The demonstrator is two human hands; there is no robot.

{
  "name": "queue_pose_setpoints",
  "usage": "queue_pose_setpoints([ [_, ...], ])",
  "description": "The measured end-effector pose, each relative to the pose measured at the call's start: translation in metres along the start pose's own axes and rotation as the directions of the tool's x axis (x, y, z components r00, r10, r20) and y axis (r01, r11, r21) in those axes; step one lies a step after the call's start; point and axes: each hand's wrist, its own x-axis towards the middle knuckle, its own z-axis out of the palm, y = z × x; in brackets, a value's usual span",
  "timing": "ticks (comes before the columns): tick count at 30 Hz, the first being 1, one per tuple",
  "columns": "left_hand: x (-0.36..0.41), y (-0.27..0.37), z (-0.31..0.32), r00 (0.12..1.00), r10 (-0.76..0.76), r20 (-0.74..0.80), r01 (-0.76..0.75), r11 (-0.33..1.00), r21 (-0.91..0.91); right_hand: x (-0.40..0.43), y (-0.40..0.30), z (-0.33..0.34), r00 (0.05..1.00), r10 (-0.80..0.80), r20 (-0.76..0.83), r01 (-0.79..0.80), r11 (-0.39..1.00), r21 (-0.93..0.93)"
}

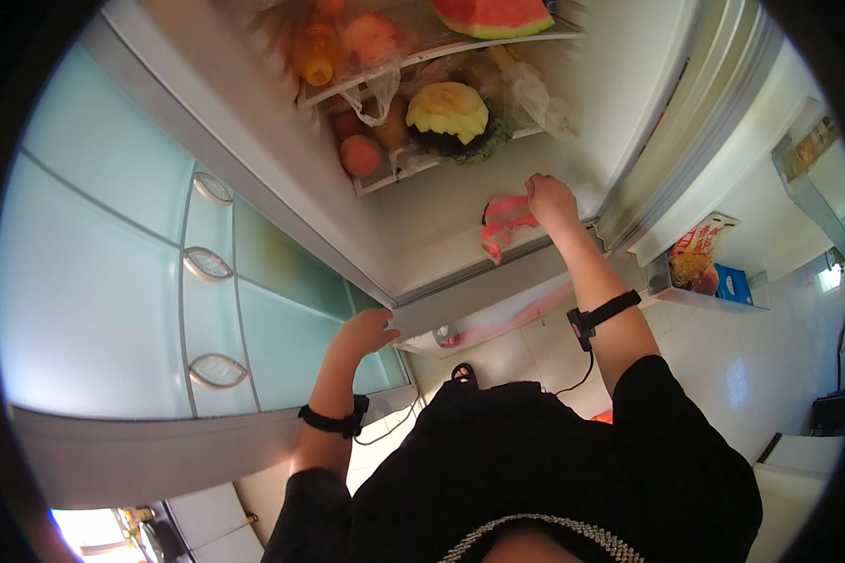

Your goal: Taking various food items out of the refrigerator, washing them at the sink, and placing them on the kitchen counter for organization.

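A pink cloth (503, 224) hangs from the fingers of my right hand (553, 200), just over the bottom of the open refrigerator (429, 225). Part of the cloth is near the front sill, and whether it touches there I cannot tell. My left hand (366, 331) holds nothing, its fingers bent and apart. It is by the front left corner of the refrigerator, next to the frosted cabinet panel (292, 302). Both forearms wear black straps with cables.
Above the cloth, a lower shelf holds a cut yellow-fleshed melon (449, 111), peaches (360, 155) and plastic bags (535, 91). A watermelon piece (496, 15) lies on the upper shelf. At right, the open door's bin (704, 295) holds packets. Cabinet handles (208, 264) protrude at left.
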Motion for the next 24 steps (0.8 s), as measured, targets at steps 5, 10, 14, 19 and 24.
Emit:
queue_pose_setpoints([
  [5, 0.010, -0.006, -0.028, 0.924, -0.262, -0.279, 0.262, 0.964, -0.037, 0.030, -0.007, 0.118, 0.993, -0.015, -0.118, -0.015, 0.966, -0.256],
  [10, 0.004, -0.042, -0.046, 0.576, -0.320, -0.752, 0.047, 0.932, -0.360, 0.035, -0.095, 0.126, 0.929, -0.192, -0.316, 0.214, 0.976, 0.034],
  [14, 0.002, 0.000, -0.093, 0.615, -0.540, -0.575, -0.193, 0.603, -0.774, 0.025, -0.121, 0.134, 0.696, -0.718, 0.008, 0.709, 0.686, -0.165],
  [19, -0.014, 0.023, -0.113, 0.443, -0.467, -0.765, -0.637, 0.436, -0.635, 0.014, -0.065, 0.121, 0.405, -0.901, -0.153, 0.896, 0.425, -0.129],
  [24, -0.018, 0.072, -0.129, 0.400, -0.424, -0.813, -0.456, 0.677, -0.577, 0.070, 0.038, 0.094, 0.863, -0.389, -0.322, 0.390, 0.918, -0.064],
])
